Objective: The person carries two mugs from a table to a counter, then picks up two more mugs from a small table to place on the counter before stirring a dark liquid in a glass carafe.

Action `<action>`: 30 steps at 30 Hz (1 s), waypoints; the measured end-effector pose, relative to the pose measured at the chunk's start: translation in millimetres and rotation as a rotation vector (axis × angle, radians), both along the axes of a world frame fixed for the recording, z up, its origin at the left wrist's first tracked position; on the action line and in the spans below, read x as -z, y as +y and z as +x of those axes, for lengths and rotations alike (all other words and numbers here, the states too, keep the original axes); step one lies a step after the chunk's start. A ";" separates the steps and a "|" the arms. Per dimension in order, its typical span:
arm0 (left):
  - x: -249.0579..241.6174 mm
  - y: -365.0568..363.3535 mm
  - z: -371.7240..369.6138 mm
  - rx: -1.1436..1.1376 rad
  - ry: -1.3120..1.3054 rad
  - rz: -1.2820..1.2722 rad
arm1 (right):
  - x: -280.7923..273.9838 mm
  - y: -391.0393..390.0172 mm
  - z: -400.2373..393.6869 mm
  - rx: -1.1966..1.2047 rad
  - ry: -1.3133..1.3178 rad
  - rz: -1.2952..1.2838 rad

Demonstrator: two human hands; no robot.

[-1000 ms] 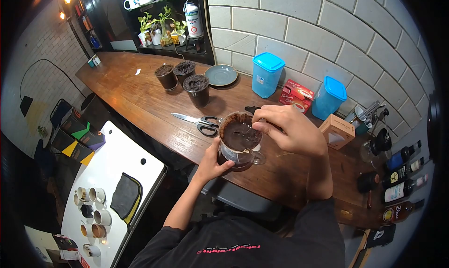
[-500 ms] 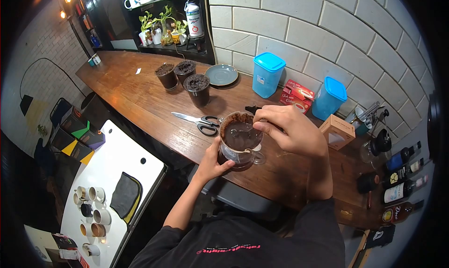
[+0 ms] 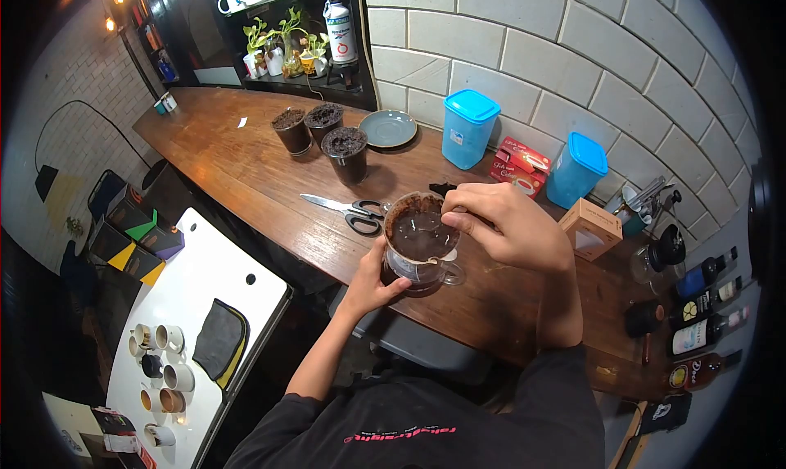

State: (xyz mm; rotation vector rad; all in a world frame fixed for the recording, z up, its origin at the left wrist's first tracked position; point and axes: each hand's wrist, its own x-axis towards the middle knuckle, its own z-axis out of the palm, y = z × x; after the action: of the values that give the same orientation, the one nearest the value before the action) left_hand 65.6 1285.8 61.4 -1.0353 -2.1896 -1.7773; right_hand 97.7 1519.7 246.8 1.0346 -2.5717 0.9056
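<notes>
In front of me a coffee dripper [image 3: 391,244] with a paper filter stands on a glass server [image 3: 422,289]. Dark, wet coffee [image 3: 419,241] fills much of the filter, with grounds clinging to its upper wall. My left hand [image 3: 375,280] is wrapped round the near left side of the dripper and server. Above the right rim, my right hand [image 3: 499,223] is closed in a pinch on what looks like a spoon, mostly hidden by the fingers and coffee. Black-handled scissors [image 3: 360,219] lie just left of the dripper.
Several cups of dark grounds [image 3: 348,162] stand beyond the scissors, near a grey plate [image 3: 388,130]. Blue lidded containers [image 3: 469,133], a red box [image 3: 521,167] and a brown carton [image 3: 591,228] line the wall. Bottles [image 3: 708,334] stand at right. A white table [image 3: 221,264] holds mugs.
The coffee's surface has shifted, with brighter ripples and bubbles now. Both hands stay in nearly the same place, the right still at the rim.
</notes>
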 end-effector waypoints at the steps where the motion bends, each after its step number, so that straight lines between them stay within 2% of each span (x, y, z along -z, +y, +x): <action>1: -0.4 0.3 0.3 0.001 -0.007 0.007 | 0.7 -0.2 0.2 0.015 0.024 0.012; 4: 0.1 -1.1 0.3 -0.002 -0.014 -0.016 | -2.5 -3.3 2.6 -0.019 -0.027 -0.052; 7: -1.0 -0.1 0.3 -0.003 -0.004 -0.005 | -2.3 -2.4 3.6 0.044 -0.009 -0.010; 14: 0.7 -0.3 -0.3 -0.002 -0.003 -0.004 | -0.5 -1.4 0.5 0.009 -0.007 -0.030; 16: 0.6 -0.3 -0.1 0.000 -0.001 -0.004 | -2.0 -0.8 1.8 0.042 -0.013 0.044; 19: 0.7 -0.8 -0.5 -0.003 0.013 -0.015 | 0.9 -2.7 0.6 -0.020 -0.006 -0.048; 30: -1.4 -1.2 0.1 0.003 -0.003 -0.017 | -4.1 -2.8 3.1 0.001 -0.042 -0.009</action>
State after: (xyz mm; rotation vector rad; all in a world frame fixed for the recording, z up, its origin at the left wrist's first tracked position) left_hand 65.7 1284.5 62.7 -1.0408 -2.2101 -1.7652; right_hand 100.8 1516.9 251.0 1.0232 -2.5996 0.9472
